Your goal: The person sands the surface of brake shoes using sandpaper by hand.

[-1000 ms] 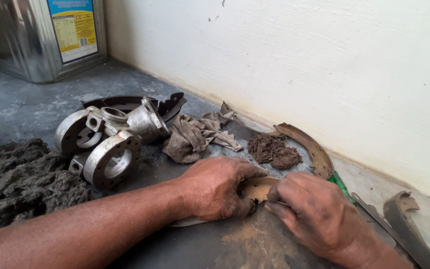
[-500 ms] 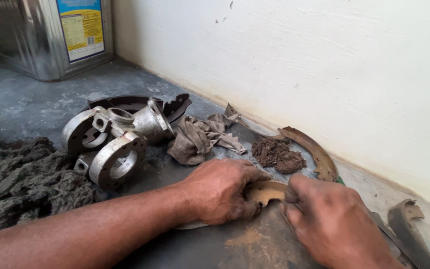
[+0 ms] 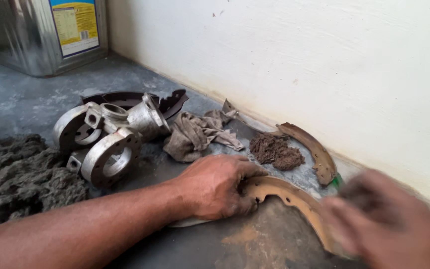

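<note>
A rusty curved brake shoe (image 3: 289, 197) lies flat on the dark work surface. My left hand (image 3: 215, 187) presses down on its left end, with the fingers curled over the edge. My right hand (image 3: 384, 224) is a blur at the lower right, over the shoe's right end. Whether it holds anything is unclear. A second brake shoe (image 3: 314, 149) lies against the foot of the white wall, behind the first. A clump of brown fibre (image 3: 277, 152) sits between the two shoes.
A dirty rag (image 3: 195, 134) lies behind my left hand. Grey metal castings (image 3: 108, 134) with round openings stand to the left, over a dark plate. A mass of grey fibrous waste (image 3: 16, 174) fills the left edge. A large tin can (image 3: 51, 30) stands at the back left.
My right hand has slid from the middle of the shoe to its right end and is now blurred. More of the shoe shows. My left hand stays put.
</note>
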